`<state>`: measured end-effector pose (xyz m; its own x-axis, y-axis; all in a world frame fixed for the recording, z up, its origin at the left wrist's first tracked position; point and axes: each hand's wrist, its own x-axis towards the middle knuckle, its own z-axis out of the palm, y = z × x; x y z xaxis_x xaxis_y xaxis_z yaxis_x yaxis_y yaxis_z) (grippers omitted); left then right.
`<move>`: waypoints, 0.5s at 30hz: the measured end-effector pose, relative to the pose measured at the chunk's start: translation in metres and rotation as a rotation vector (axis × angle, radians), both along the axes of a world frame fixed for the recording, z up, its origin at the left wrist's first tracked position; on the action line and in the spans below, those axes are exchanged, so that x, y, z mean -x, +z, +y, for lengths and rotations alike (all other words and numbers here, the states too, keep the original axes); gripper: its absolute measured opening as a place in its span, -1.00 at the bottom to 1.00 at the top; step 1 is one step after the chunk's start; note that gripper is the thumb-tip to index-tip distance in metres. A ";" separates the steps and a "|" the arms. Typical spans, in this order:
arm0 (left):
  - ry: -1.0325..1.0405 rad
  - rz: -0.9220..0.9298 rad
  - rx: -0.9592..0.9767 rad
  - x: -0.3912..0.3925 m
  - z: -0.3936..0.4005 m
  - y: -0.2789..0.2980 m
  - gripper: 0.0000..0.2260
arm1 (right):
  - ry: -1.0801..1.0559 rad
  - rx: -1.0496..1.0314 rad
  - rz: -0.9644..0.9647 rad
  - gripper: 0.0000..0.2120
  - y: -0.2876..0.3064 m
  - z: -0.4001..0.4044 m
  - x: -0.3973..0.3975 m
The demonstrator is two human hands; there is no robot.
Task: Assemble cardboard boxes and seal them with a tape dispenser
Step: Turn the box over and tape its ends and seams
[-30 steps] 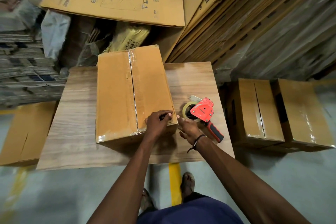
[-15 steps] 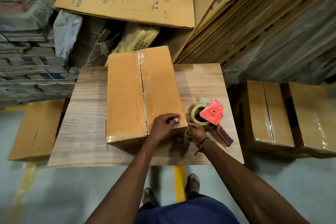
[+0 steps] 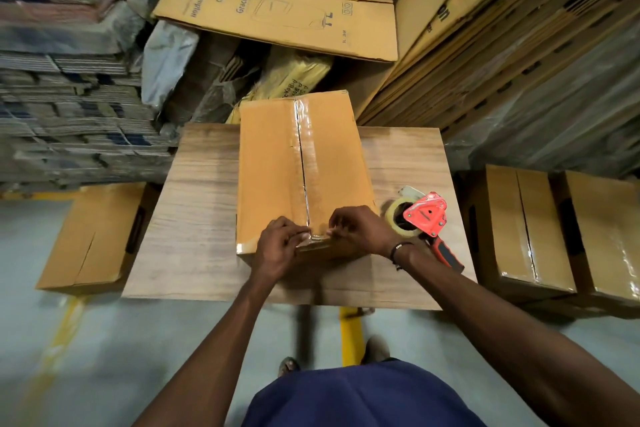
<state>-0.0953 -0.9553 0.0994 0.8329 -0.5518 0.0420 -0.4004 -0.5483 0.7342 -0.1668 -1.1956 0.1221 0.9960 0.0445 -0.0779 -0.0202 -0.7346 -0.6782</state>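
Note:
A closed cardboard box [image 3: 270, 163] lies lengthwise on the wooden table [image 3: 194, 218], with clear tape along its centre seam. My left hand [image 3: 280, 246] presses on the box's near edge just left of the seam. My right hand [image 3: 360, 229] presses beside it, just right of the seam, fingertips on the tape end. The fingers of both hands are bent against the cardboard and hold nothing. A red tape dispenser [image 3: 424, 218] with a black handle lies on the table right of the box, untouched.
Two taped boxes [image 3: 519, 229] stand on the floor at the right. A flattened box [image 3: 93, 236] lies on the floor at the left. Stacks of flat cardboard [image 3: 277, 10] and bundled sheets crowd the back and the left. A yellow floor line [image 3: 349, 340] runs under the table.
My right hand has come from the table beside the dispenser up onto the box's near edge. My left hand has slid left towards the seam. The camera has shifted.

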 end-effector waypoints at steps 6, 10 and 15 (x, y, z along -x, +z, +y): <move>0.015 -0.036 -0.042 0.006 -0.003 -0.002 -0.83 | 0.010 0.101 -0.024 -0.87 -0.002 0.012 0.005; -0.129 -0.213 -0.238 0.001 -0.004 -0.005 -0.77 | 0.125 0.329 -0.068 -0.75 -0.003 0.012 0.005; -0.410 -0.554 -0.421 -0.009 0.004 -0.018 -0.65 | 0.344 0.544 -0.114 -0.60 -0.001 0.007 0.003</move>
